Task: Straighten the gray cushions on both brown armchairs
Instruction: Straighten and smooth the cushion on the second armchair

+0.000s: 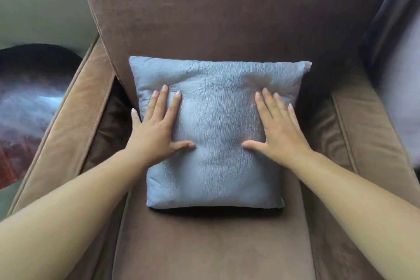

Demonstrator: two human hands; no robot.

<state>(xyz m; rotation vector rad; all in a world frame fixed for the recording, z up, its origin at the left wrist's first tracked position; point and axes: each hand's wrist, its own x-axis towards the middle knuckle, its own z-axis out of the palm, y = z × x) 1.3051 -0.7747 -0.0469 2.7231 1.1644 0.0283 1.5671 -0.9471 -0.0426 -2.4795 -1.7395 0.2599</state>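
Cushion (pixel 214 134): gray, square, propped on the seat (pixel 213 245) of a brown armchair (pixel 227 13), top edge leaning on the backrest, centred between the armrests.
Left hand (pixel 156 129): flat on the cushion's left half, fingers spread, gripping nothing; little finger hangs past the left edge.
Right hand (pixel 276 127): flat on the right half, fingers spread, thumb pointing inward; nothing pinched.
Step, as judged: patting and squaring the cushion against the backrest.
Method: press evenly with both palms, nudge corners until the top edge runs level; the upper right corner (pixel 306 65) looks slightly puckered.
Edges: dark gaps show either side between cushion and armrests.
Room: bare seat lies in front of the cushion, so there is space to slide it.
Second armchair: not identifiable; blurred shapes at both sides.
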